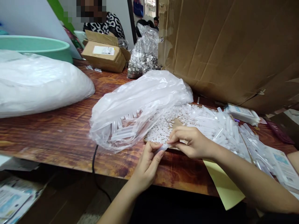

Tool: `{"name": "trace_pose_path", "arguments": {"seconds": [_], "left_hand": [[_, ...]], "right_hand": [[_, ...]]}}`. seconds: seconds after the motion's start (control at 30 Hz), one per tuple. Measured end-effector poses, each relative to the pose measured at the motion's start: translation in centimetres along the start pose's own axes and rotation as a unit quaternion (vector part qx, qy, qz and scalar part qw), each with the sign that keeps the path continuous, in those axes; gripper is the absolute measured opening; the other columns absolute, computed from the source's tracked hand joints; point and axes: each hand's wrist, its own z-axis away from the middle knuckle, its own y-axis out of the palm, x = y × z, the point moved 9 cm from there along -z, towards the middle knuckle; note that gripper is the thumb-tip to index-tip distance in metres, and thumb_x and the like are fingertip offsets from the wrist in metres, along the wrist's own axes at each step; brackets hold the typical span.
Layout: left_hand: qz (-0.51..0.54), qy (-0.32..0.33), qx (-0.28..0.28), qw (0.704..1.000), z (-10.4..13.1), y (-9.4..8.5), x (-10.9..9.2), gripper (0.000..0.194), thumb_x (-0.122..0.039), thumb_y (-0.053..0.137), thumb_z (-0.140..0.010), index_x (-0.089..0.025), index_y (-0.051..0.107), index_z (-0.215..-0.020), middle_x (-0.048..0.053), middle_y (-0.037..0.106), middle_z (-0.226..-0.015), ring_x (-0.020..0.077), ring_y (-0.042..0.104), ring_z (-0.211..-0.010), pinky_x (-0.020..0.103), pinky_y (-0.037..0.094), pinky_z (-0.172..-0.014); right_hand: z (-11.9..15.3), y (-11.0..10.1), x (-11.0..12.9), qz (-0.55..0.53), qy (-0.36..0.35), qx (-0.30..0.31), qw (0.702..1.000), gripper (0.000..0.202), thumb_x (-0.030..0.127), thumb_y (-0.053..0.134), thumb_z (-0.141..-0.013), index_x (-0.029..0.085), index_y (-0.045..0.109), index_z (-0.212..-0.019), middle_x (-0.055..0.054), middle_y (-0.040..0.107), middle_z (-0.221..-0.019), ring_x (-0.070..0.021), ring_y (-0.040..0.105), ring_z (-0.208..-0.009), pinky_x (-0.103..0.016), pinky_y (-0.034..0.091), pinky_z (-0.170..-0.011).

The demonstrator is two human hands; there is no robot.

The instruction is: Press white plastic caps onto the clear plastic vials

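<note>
Left hand [147, 165] clamped on tube [165, 146], right hand [190, 141] pinching its end, seemingly unfinished; many small pieces [158, 130] lie loose beyond

Left hand [149, 164] and right hand [192, 141] both pinch, fingertips perhaps touching.

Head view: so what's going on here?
A person's left hand grips a small translucent tube near the table's front edge, while the right hand pinches its far end. Just beyond the hands lie many small white pieces, with loose clear tubes to their right. A crumpled plastic bag lies to the left.
</note>
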Motion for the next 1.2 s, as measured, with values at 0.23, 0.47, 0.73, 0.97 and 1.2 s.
{"name": "trace_pose_path", "arguments": {"seconds": [0.23, 0.47, 0.73, 0.97, 1.2], "left_hand": [[-0.091, 0.028, 0.091, 0.991, 0.3, 0.9, 0.1, 0.017, -0.038, 0.046, -0.103, -0.023, 0.051, -0.108, 0.004, 0.055, -0.099, 0.0194, 0.057, -0.094, 0.034, 0.044, -0.086], [-0.113, 0.004, 0.158, 0.981, 0.4, 2.0, -0.3, 0.015, -0.037, 0.044, -0.104, -0.023, 0.051, -0.103, 0.003, 0.058, -0.096, 0.0182, 0.056, -0.09, 0.032, 0.044, -0.083], [-0.089, -0.031, 0.184, 0.978, 0.6, 2.3, 0.2, 0.018, -0.038, 0.042, -0.103, -0.023, 0.051, -0.1, 0.003, 0.059, -0.094, 0.0187, 0.057, -0.089, 0.032, 0.044, -0.083], [-0.087, -0.076, 0.113, 0.987, 0.1, 1.6, 1.2, 0.026, -0.048, 0.048, -0.1, -0.023, 0.055, -0.099, 0.005, 0.062, -0.095, 0.0215, 0.058, -0.092, 0.034, 0.043, -0.085], [0.036, -0.107, 0.047, 0.992, -0.3, -0.1, 2.9, 0.046, -0.067, 0.055, -0.092, -0.022, 0.058, -0.099, 0.003, 0.063, -0.089, 0.0179, 0.052, -0.08, 0.031, 0.039, -0.073]], "right_hand": [[0.8, 1.4, 0.8, 0.093, -0.013, 0.076, 0.993, 0.016, 0.009, 0.052, -0.095, 0.016, 0.063, -0.085, -0.007, 0.067, -0.082, -0.015, 0.061, -0.076, -0.025, 0.05, -0.068], [2.1, 2.6, -0.1, 0.248, 0.029, 0.183, 0.951, 0.018, 0.011, 0.055, -0.094, 0.016, 0.061, -0.079, -0.004, 0.065, -0.072, -0.0144, 0.053, -0.063, -0.026, 0.039, -0.06], [2.3, 4.3, -0.2, 0.2, 0.019, 0.215, 0.956, 0.017, 0.005, 0.055, -0.088, 0.014, 0.062, -0.076, -0.004, 0.062, -0.07, -0.013, 0.05, -0.062, -0.025, 0.037, -0.061], [0.5, 2.9, -3.6, 0.111, 0.189, 0.343, 0.914, 0.006, 0.019, 0.069, -0.089, 0.016, 0.072, -0.085, -0.003, 0.072, -0.08, -0.0136, 0.062, -0.071, -0.023, 0.042, -0.064], [-3.1, -3.0, -12.1, 0.373, 0.311, 0.23, 0.843, 0.014, 0.015, 0.06, -0.092, 0.012, 0.072, -0.1, -0.015, 0.073, -0.108, -0.0251, 0.067, -0.102, -0.029, 0.046, -0.082]]}}
